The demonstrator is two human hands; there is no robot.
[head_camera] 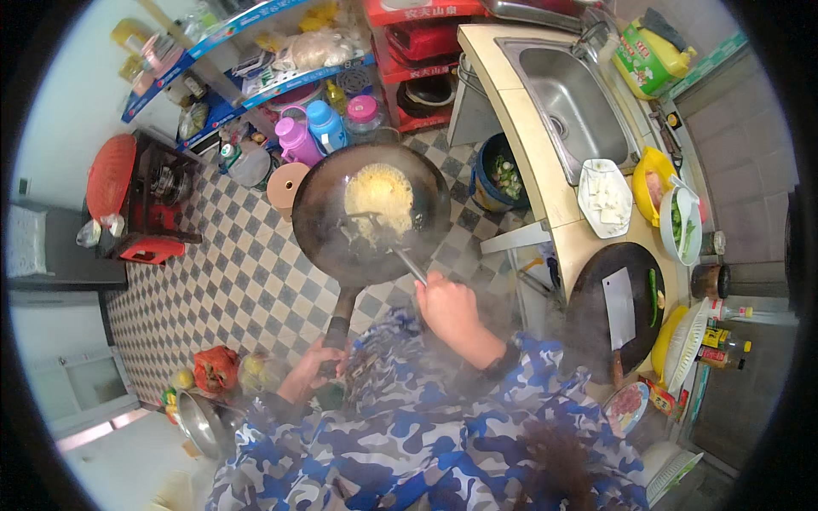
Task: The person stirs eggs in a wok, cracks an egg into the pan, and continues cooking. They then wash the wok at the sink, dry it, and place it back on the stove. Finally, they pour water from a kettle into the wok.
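My left hand (316,367) grips the dark handle of a wok (313,223), which is held out over the tiled floor. In the wok lies a pale yellow, foamy mass (377,188) that looks like frying egg. My right hand (450,310) is closed round the metal handle of a cooking spatula (409,262). The spatula's blade is at the near edge of the yellow mass, partly veiled by steam. Steam also drifts over the camouflage-patterned clothing and the counter's near end.
On the right, a counter holds a steel sink (569,96), a plate of white pieces (604,198), a bowl with greens (680,227) and a dark round chopping board (581,294) bearing a cleaver (618,310). A blue bin (486,182) and thermos flasks (326,124) stand beyond the wok.
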